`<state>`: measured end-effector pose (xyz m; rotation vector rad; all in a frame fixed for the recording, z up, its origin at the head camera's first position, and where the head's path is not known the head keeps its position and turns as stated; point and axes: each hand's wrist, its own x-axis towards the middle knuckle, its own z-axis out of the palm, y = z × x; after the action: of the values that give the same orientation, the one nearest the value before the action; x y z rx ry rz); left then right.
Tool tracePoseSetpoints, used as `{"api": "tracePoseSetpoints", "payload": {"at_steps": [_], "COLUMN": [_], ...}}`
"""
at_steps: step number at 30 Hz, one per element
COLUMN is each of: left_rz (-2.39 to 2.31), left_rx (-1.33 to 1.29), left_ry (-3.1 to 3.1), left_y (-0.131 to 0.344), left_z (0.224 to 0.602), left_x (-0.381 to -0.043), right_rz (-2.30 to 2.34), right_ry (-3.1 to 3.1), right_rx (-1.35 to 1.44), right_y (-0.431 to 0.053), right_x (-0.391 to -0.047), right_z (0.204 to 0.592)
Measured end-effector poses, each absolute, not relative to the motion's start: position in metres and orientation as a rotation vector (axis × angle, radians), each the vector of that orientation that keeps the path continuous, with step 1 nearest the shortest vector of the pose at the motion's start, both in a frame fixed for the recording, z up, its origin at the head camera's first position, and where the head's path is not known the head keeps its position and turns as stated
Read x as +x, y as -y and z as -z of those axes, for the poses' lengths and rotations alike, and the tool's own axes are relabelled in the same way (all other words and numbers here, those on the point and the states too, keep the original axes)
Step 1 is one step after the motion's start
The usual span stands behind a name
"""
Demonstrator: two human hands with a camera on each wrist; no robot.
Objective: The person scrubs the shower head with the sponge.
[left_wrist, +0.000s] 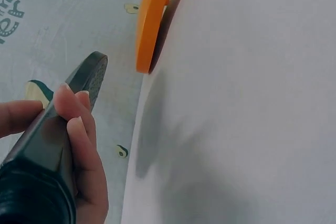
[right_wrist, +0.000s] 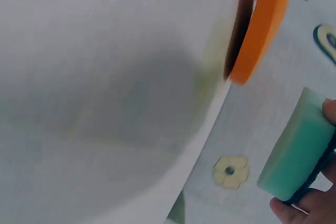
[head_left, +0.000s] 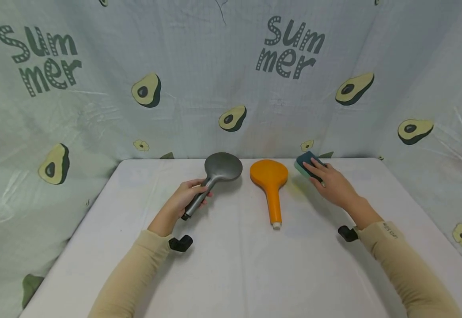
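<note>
My left hand (head_left: 184, 197) grips the handle of a grey handheld shower head (head_left: 224, 167), its round head pointing away. In the left wrist view, fingers and thumb wrap the grey handle, and part of a speckled face shows. An orange shower head (head_left: 270, 174) lies on the table between the hands, with its white threaded end towards me. At the back right, my right hand (head_left: 334, 185) holds a sponge (head_left: 304, 160), dark blue on one side and light green on the other. Shadows below suggest both held things are raised off the table. The right wrist view shows fingers along the sponge's (right_wrist: 296, 153) dark side.
A white table (head_left: 239, 274) spreads under everything. Its far edge meets a pale hanging cloth (head_left: 191, 88) printed with avocados, flowers and lettering. Black camera mounts (head_left: 181, 243) stick out from both wrists.
</note>
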<state>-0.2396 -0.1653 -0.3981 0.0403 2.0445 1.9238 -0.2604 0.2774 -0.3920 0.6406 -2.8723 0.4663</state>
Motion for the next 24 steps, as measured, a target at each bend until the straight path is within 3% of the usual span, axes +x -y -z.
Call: {"api": "tracePoseSetpoints", "payload": {"at_steps": [24], "left_rz": [-1.863], "left_rx": [0.243], "left_ry": [-2.1], "left_y": [0.145], "left_z": [0.398], "left_x": [-0.231], "right_rz": [-0.701], "right_ry": [2.735], "right_rx": [0.993], "right_y": [-0.19], "right_x": [-0.257], "right_z": [0.399]}}
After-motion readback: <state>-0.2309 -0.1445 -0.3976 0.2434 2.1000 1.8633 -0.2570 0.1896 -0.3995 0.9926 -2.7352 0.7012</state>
